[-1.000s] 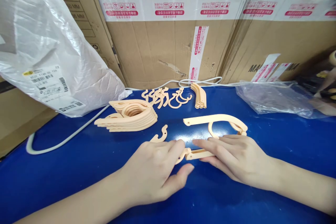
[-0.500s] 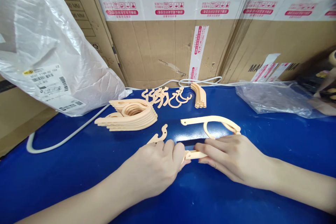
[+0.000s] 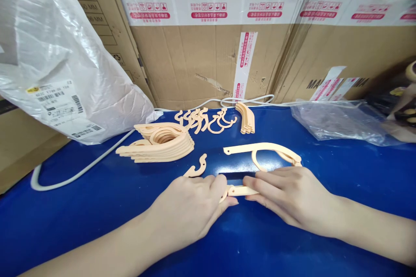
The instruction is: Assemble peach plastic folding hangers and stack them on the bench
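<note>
Both of my hands are closed on a peach plastic folding hanger (image 3: 263, 146) low over the blue table. My right hand (image 3: 292, 199) wraps its lower right side, fingers hiding much of that arm. The other arm curves above the hand, its holed end pointing left. My left hand (image 3: 191, 205) pinches a small curved piece (image 3: 223, 198) at the left end of the lower arm; the fingers hide most of this piece. Just beyond my left knuckles lies a loose hook-shaped piece (image 3: 199, 168), partly covered by the hand.
A stack of peach hanger parts (image 3: 162, 151) stands at the left. Small hooks (image 3: 198, 119) and a bundle of curved arms (image 3: 246, 119) lie farther back. A white plastic bag (image 3: 71, 65), a white cable (image 3: 81, 175), clear film (image 3: 338, 121) and cardboard boxes (image 3: 201, 60) surround them.
My left fingers have shifted slightly left, and more of the small curved piece shows by the thumb. The hanger and my right hand have moved slightly right.
</note>
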